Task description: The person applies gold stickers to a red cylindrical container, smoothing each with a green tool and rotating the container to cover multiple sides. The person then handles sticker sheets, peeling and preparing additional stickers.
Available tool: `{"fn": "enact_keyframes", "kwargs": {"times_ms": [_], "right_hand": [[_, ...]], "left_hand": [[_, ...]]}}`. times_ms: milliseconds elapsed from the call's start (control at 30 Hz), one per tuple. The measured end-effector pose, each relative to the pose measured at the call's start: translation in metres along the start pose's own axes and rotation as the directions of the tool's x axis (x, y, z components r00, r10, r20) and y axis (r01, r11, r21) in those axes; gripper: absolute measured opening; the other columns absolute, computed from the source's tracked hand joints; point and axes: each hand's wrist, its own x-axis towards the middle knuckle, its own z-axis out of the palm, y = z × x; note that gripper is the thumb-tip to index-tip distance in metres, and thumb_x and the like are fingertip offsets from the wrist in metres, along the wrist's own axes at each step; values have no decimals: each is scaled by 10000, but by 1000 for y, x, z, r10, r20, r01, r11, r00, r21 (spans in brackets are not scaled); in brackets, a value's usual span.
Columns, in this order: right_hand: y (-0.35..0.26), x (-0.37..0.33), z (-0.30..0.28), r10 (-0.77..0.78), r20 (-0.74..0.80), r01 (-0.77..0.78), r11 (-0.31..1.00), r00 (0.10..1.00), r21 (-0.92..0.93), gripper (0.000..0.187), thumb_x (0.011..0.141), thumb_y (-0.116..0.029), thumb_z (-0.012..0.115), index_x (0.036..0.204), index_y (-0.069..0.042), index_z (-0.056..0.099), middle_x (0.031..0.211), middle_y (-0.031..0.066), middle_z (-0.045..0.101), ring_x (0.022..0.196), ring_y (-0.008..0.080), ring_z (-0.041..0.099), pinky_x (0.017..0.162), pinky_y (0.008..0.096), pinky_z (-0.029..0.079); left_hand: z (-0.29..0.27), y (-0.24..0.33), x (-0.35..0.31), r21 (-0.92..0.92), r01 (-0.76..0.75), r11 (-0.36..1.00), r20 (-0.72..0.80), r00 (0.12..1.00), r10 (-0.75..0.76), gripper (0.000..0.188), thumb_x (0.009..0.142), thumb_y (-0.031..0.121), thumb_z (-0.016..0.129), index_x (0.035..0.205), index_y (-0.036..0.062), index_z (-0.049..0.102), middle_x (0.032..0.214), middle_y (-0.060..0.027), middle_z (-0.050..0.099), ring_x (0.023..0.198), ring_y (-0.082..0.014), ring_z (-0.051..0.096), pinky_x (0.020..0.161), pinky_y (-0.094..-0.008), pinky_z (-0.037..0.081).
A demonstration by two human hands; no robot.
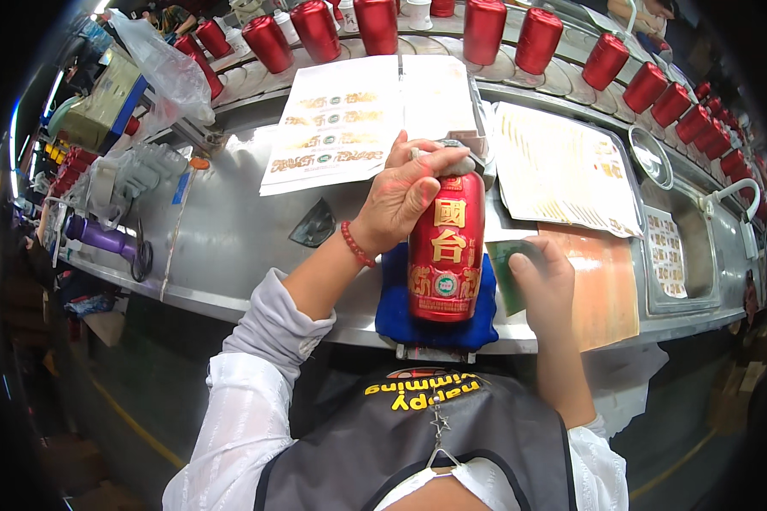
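red bottle steadied at its top by our gripping left hand, we'd probably want gentle, flat strokes with the green sheet our right hand pinches.

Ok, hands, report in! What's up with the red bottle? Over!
Left hand gripping red bottle near its top. Right hand holding green sheet. Bottle over blue cloth, front mostly uncovered.

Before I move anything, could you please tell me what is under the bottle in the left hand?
A blue cloth shows along both sides and the base of the bottle; the part directly beneath is covered from view.
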Motion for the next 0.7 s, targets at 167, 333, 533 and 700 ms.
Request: {"fn": "enact_keyframes", "kwargs": {"times_ms": [167,333,533,700], "right_hand": [[-17,4,7,-19,55,26,991,998,-129,183,922,-116,716,1049,-4,644,896,14,672,800,63,595,700,230,499],[-19,-3,18,-652,407,753,428,640,-499,332,726,-19,783,1044,-60,696,871,75,599,753,264,583,683,367,475],[-23,-18,15,-649,412,762,467,640,-448,338,693,-21,780,1022,-69,718,881,55,587,734,233,535,665,367,449],[-26,-29,17,-608,554,819,480,569,-316,340,648,-35,778,981,-75,720,853,46,549,747,233,526,672,356,438]], "left_hand": [[7,16,-23,-2,32,999,-175,984,-32,604,1052,454,461,1453,3,484,1349,-181,591,1291,-336,485,1174,-475,231],[13,44,-102,186,113,976,-4,993,-115,1100,846,722,611,1571,-19,240,1583,-245,332,1473,-431,258,1216,-558,96],[23,56,-121,444,154,882,-9,986,-168,1115,704,496,795,1571,11,289,1405,-246,519,1450,-418,282,1201,-605,73],[18,68,-109,518,116,847,-32,993,-117,1088,694,501,805,1567,51,336,1302,-208,609,1434,-396,314,1197,-612,74]]}}
